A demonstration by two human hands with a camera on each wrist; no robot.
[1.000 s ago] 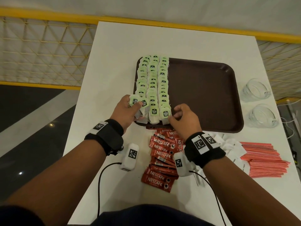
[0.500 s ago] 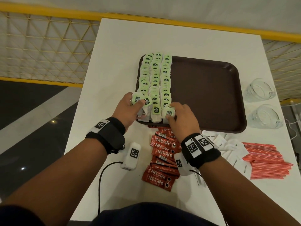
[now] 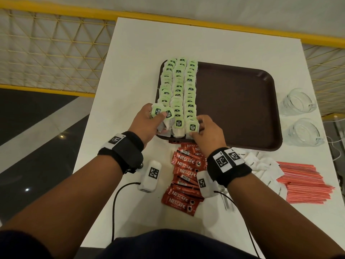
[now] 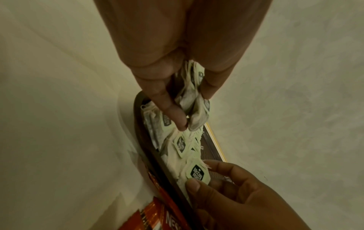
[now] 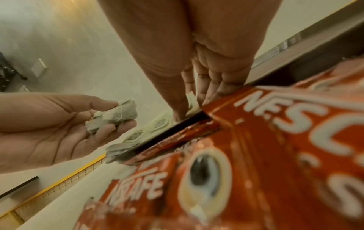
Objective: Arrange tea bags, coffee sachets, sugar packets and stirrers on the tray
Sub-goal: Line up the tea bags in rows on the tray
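A brown tray [image 3: 242, 109] lies on the white table, with green-tagged tea bags [image 3: 179, 90] in three columns along its left side. My left hand [image 3: 156, 114] holds a small bunch of tea bags [image 3: 169, 114] over the tray's near left corner; the bunch [image 4: 195, 99] sits between thumb and fingers. My right hand [image 3: 196, 127] pinches the nearest tea bag [image 3: 192, 127] of the right column, thumb under its tag [image 4: 198, 172]. Red coffee sachets [image 3: 184, 176] lie in a pile in front of the tray. White sugar packets [image 3: 261, 165] and red stirrers [image 3: 302, 182] lie to their right.
Two glass mugs [image 3: 296, 101] [image 3: 304, 131] stand on the table just right of the tray. A yellow rail with mesh [image 3: 56, 53] runs behind and left of the table. A white marker box [image 3: 150, 174] with a black cable hangs by my left wrist.
My right hand has slid a little left and forward onto the near tea bag of the right column. The left hand keeps its bunch in about the same place.
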